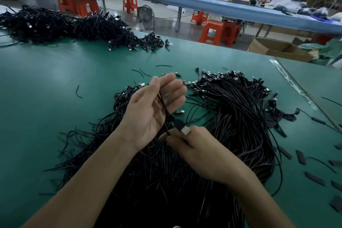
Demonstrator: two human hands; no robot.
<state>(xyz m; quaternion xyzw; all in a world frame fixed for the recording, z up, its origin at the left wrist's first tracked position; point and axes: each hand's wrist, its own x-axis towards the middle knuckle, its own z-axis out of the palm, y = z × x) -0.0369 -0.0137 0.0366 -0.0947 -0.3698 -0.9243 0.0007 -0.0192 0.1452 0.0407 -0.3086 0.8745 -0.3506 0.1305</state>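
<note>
A large heap of loose black USB cables (231, 116) lies on the green table (55, 83) in front of me. My left hand (151, 109) is raised palm up above the heap, fingers straight, with a black cable (163, 105) running across its palm. My right hand (196, 144) pinches that cable near its end, just below the silver USB plug (185, 129), which sticks up above the fingers.
A second heap of coiled black cables (74, 26) lies at the table's far left. Short black ties (314, 177) are scattered at the right. Orange stools (212, 31), a cardboard box (277, 50) and a long blue bench (222, 7) stand beyond the table.
</note>
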